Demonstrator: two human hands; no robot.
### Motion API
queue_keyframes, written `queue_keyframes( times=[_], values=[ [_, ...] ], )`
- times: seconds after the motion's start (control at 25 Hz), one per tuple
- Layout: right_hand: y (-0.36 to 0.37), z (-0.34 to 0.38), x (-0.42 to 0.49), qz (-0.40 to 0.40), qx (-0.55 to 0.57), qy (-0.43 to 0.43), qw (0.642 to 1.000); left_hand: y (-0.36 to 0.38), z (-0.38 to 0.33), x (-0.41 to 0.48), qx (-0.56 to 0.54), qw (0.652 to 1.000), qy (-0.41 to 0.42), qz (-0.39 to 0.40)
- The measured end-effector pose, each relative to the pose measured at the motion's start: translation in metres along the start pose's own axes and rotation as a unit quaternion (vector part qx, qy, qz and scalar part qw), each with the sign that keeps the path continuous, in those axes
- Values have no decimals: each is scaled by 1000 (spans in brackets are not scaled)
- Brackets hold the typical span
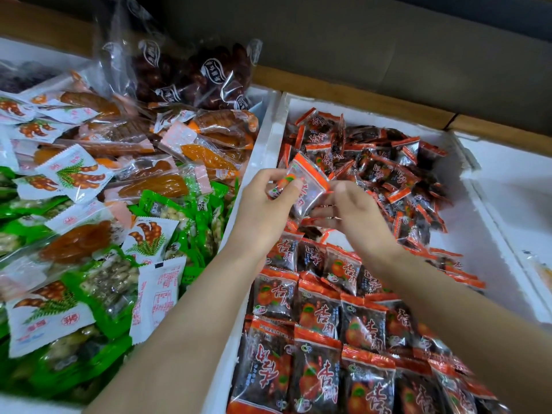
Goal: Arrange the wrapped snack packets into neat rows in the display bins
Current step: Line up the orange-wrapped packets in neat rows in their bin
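At the near end of the white bin (269,131) packets lie in neat rows (316,339), over its middle the left hand (268,201) and right hand (355,210) together pinch one packet (310,189), and at its far end a jumbled heap (388,168) waits unsorted, so roughly half seems done.

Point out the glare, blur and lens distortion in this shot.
Head view: glare streaks the clear bag at the top and the wrappers of the near rows. Head view: the packet, pinched by the left hand and right hand, looks slightly smeared, and the far pile is softer than the rows. Head view: the wide lens splays the bin walls; the light is even and shadows are faint.
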State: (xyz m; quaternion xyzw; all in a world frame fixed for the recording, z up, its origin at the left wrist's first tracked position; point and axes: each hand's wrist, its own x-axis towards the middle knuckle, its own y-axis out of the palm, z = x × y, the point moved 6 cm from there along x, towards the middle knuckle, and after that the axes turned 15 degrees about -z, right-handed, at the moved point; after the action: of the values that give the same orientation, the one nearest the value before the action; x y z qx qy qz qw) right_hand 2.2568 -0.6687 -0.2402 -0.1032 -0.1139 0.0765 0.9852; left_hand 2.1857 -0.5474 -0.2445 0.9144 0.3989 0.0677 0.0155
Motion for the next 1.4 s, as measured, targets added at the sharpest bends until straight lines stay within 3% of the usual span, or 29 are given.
queue_keyframes(
  times=[0.04,0.16,0.28,0.36,0.44,0.52,0.64,0.76,0.84,1.04,1.2,1.28,1.4],
  values=[
    [-6,4,-3,9,46,25,999,4,1,-2,12,1000,-5,20],
    [-19,14,-15,49,25,12,998,16,8,-9,0,995,-40,91],
    [-38,15,-13,22,9,-15,1000,22,8,-16,-23,986,-59,152],
    [-44,12,-12,34,-11,-8,999,22,6,-17,6,987,-19,161],
    [-44,10,-11,67,-60,-4,996,20,0,-19,119,977,105,139],
    [-48,9,-1,54,-83,-9,995,21,-9,-27,228,934,245,124],
    [-55,-2,18,4,-102,8,995,24,-9,-32,380,837,371,130],
    [-37,-25,15,77,-159,42,983,26,9,-33,536,716,416,165],
    [-20,-34,6,134,-188,46,972,24,16,-35,582,680,407,181],
    [-8,-36,6,129,-276,-76,949,21,18,-37,563,699,399,188],
    [-27,-39,18,69,-251,-96,961,24,14,-35,560,702,396,194],
    [-39,-43,32,38,-281,-115,952,33,7,-27,529,730,387,195],
    [-37,-51,51,76,-320,-128,936,61,10,6,493,780,317,221]
  ],
)
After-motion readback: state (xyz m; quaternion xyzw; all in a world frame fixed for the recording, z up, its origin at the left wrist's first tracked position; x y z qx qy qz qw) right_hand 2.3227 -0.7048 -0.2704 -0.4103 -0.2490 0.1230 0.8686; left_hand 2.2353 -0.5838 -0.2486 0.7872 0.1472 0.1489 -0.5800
